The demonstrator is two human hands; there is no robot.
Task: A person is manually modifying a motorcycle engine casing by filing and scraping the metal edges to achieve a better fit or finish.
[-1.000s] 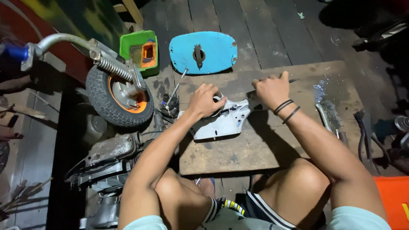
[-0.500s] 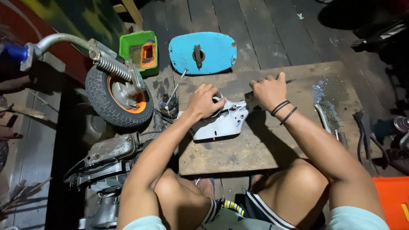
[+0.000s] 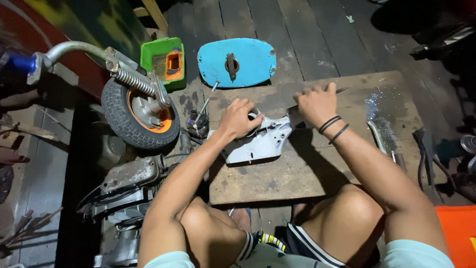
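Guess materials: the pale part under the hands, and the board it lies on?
Pale part: looks like cast or pressed metal painted pale grey-white, with holes and rigid edges; plastic can't be excluded. Board: bare, worn wood, grain and stains showing. Left hand presses on the part.

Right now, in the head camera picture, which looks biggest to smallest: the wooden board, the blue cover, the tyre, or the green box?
1. wooden board
2. tyre and blue cover: look about alike, so no ranking
3. green box, smallest

A small wheel point(image 3: 141, 111), a green box point(image 3: 163, 60) and a blue oval cover point(image 3: 237, 62) lie on the plank floor point(image 3: 307, 30).
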